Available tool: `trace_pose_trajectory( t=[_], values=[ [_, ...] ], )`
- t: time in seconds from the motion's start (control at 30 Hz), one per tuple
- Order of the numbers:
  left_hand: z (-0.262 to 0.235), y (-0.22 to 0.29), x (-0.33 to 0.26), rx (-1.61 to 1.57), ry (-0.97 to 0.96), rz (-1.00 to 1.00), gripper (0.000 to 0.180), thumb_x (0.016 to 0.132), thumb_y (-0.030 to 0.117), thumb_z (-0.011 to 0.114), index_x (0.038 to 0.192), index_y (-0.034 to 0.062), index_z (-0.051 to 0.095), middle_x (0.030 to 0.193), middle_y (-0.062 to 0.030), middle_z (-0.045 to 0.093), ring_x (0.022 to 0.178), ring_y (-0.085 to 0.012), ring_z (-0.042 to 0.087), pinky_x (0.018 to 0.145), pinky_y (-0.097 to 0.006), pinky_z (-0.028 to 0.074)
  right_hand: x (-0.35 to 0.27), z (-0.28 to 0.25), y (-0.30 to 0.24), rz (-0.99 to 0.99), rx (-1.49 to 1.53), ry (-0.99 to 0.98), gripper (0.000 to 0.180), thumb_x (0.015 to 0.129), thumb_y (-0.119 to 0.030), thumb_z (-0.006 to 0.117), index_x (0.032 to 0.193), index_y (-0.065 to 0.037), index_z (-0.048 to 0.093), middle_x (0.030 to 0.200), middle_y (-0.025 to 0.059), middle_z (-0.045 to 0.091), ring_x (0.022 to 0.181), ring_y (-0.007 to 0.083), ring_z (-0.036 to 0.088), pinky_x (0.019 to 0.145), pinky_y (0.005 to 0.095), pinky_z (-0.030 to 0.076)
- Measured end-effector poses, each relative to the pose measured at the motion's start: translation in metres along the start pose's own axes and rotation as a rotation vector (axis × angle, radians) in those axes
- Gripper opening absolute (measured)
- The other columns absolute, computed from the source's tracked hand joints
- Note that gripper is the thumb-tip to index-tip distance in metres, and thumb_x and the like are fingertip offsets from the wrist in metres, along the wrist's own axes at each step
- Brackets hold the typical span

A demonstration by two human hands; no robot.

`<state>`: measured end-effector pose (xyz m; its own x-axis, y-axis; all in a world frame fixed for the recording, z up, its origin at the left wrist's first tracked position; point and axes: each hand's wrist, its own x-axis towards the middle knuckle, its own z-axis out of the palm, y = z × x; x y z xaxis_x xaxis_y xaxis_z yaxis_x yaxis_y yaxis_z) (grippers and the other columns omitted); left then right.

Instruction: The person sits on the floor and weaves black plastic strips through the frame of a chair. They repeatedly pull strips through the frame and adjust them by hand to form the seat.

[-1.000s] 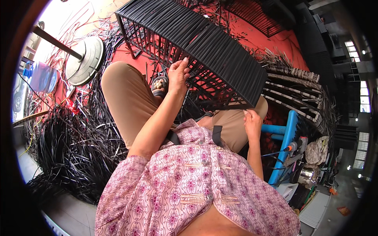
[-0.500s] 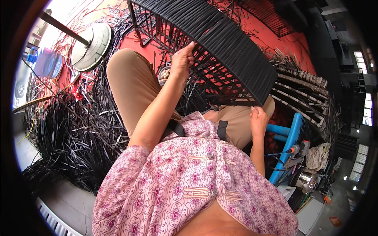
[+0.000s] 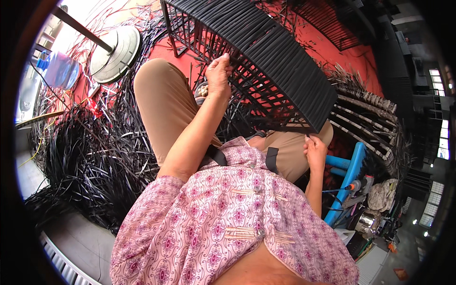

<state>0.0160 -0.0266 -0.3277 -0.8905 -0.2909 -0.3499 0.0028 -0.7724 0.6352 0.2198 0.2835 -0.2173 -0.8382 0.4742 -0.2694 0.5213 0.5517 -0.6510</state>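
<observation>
A black frame covered in strips stands slanting before me, with a closely wrapped top and open bars along the side. My left hand is raised beside its near long edge, fingers curled and pinched together. Low by the frame's near right corner is my right hand, above my right knee, thumb and fingers also pressed together. Anything thin inside either pinch is too small to make out. Loose black strips are heaped to my left, and more lie under the frame.
At the far left stand a round pale base with a pole and a clear blue-tinted water jug. To my right are a blue stool-like frame, a bundle of wrapped bars and a metal pot. Red flooring shows beyond.
The view has shifted slightly. My left hand has drawn a little back from the frame's edge toward me, and my right hand sits slightly lower below the corner. Both stay pinched.
</observation>
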Motion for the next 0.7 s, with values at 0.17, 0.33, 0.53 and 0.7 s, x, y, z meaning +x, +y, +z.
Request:
trace_pose_trajectory(
  t=[0.17,0.33,0.53,0.7],
  values=[
    [-0.006,-0.006,0.026,0.086,-0.042,-0.070,0.027,0.093,0.030,0.079,0.104,0.0052,0.076,0.075,0.0063,0.062,0.058,-0.0047,0.051,0.050,-0.021,0.035,0.011,-0.009,0.026,-0.026,0.095,-0.071,0.019,0.099,-0.021,0.068,0.103,-0.003,0.072,0.070,-0.0008,0.062,0.058,0.0066,0.056,0.052,0.0241,0.045],
    [-0.012,-0.019,0.058,-0.017,-0.061,-0.152,0.022,0.097,0.027,0.073,0.083,0.0127,0.064,0.063,0.0066,0.051,0.045,-0.0034,0.040,0.038,-0.019,0.023,0.020,-0.009,0.023,-0.259,-0.139,0.059,0.029,0.099,-0.028,0.065,0.101,0.001,0.072,0.072,0.0094,0.067,0.062,0.0207,0.064,0.062,0.0362,0.051],
    [0.012,-0.005,0.044,0.108,0.084,-0.195,0.020,0.094,0.028,0.078,0.087,0.0122,0.067,0.066,0.0049,0.057,0.053,-0.0063,0.049,0.047,-0.022,0.039,0.012,-0.010,0.013,-0.332,-0.182,0.147,0.030,0.097,-0.030,0.066,0.094,0.000,0.070,0.073,0.0153,0.067,0.069,0.0285,0.069,0.067,0.0397,0.052],
    [-0.021,-0.030,0.061,-0.047,-0.209,-0.192,0.022,0.094,0.020,0.076,0.106,0.0014,0.074,0.093,-0.0076,0.073,0.069,-0.0163,0.067,0.052,-0.026,0.047,0.014,0.003,0.028,-0.395,-0.169,0.177,0.024,0.097,-0.024,0.067,0.091,-0.001,0.070,0.068,0.0133,0.062,0.062,0.0225,0.063,0.060,0.0385,0.050]
  ],
)
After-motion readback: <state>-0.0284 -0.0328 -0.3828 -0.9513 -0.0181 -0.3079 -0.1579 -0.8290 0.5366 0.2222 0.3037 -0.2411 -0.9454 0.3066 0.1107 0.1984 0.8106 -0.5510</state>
